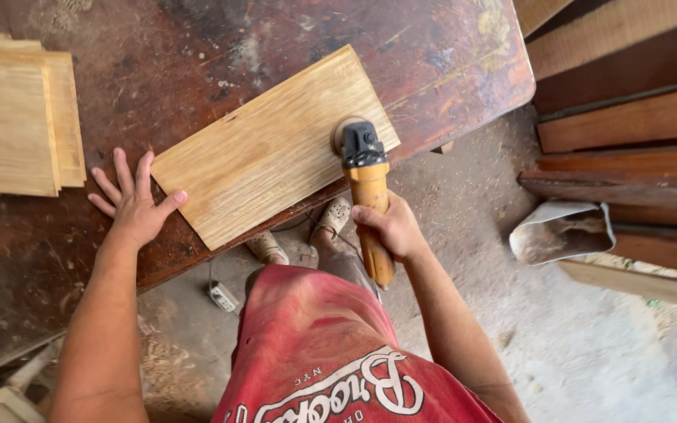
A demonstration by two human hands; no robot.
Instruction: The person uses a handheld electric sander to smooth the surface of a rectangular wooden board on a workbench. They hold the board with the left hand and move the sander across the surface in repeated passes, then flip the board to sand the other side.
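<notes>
Sanding is judged under way: the board is braced by the flat, spread left hand at eight o'clock, while the orange sander, clamped in the right hand, probably needs steady sweeping next.

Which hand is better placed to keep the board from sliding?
Left. The left hand lies flat on the table, thumb against the board edge; the right hand is occupied holding the sander.

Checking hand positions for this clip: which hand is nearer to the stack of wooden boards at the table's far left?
Left. The left hand lies flat on the table just right of the stack of boards; the right hand grips the orange sander, far across.
</notes>
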